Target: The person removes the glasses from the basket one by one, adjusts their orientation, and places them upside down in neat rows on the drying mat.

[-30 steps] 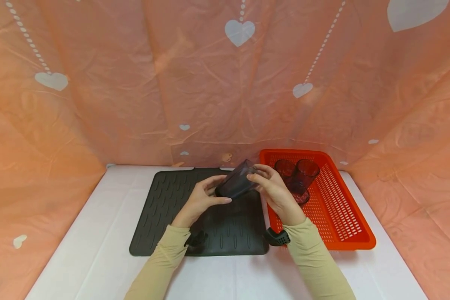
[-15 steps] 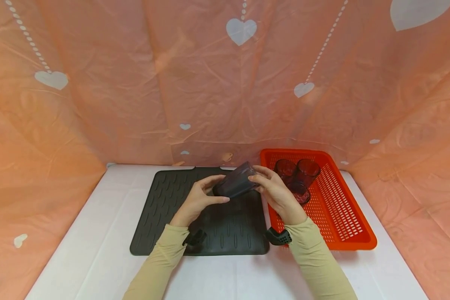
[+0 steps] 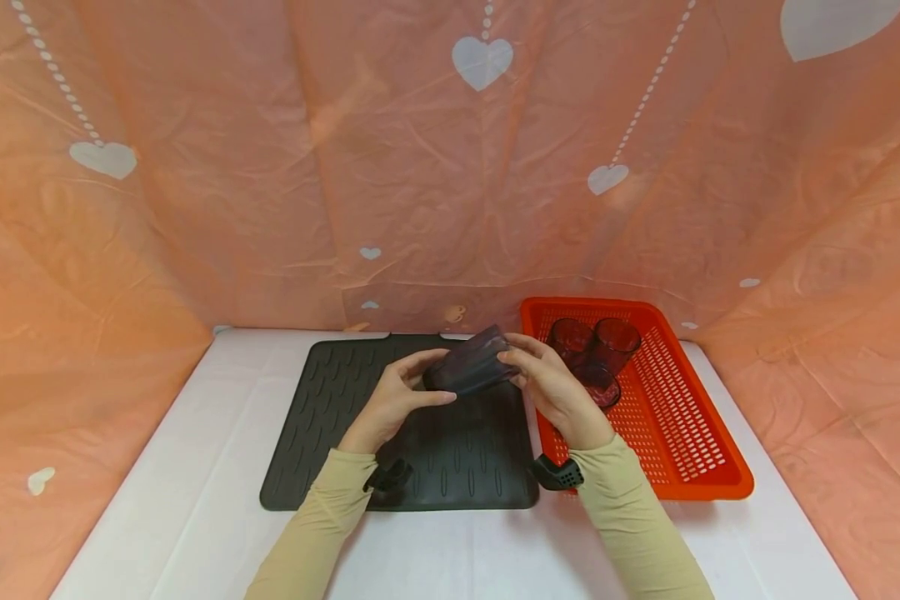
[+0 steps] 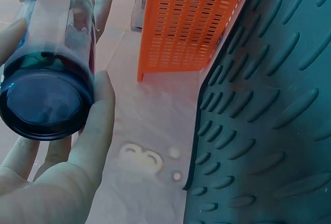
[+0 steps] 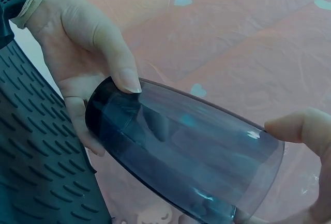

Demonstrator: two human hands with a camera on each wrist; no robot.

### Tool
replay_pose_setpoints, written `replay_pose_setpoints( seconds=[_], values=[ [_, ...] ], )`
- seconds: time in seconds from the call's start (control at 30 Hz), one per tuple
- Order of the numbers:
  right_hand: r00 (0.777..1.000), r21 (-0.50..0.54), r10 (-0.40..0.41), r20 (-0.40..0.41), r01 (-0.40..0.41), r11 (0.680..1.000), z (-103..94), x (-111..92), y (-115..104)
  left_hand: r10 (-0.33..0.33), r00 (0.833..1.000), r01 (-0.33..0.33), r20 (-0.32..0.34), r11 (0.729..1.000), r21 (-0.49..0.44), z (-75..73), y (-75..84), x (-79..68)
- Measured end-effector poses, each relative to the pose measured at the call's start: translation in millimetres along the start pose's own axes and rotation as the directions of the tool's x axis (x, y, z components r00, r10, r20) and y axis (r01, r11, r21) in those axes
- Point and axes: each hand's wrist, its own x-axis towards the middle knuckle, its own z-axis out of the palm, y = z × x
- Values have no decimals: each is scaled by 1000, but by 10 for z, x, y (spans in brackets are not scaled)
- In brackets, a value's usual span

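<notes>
Black mat [image 3: 450,471], orange basket [image 3: 690,490], one tinted glass [image 3: 468,365] aloft

Above the mat, the left hand [image 3: 388,406] clasps the glass's base while the right hand [image 3: 555,387] pinches its rim. The glass has just tipped slightly flatter, which suggests turning in hand, not setting down.

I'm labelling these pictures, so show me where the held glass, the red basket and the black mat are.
Held glass [image 5: 182,147]: right wrist view, middle of its side wall.
Red basket [image 3: 693,491]: head view, on its near rim.
Black mat [image 3: 453,454]: head view, on its bare ribbed top.
</notes>
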Motion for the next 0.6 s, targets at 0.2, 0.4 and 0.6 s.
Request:
replay_pose_setpoints(
  seconds=[0.2,0.4,0.6],
  values=[
    [1000,31,-5,24,4,1000,-3,-16,-13,-36,999,36,-21,999,-25,-9,10,-5],
    [1000,15,2,18,-2,1000,2,1,-5,-77,996,76,-46,997,-13,-22,27,-11],
    [1000,26,9,24,-10,1000,2,10,1,-96,994,95,-53,995,-22,-32,49,-24]
  ],
)
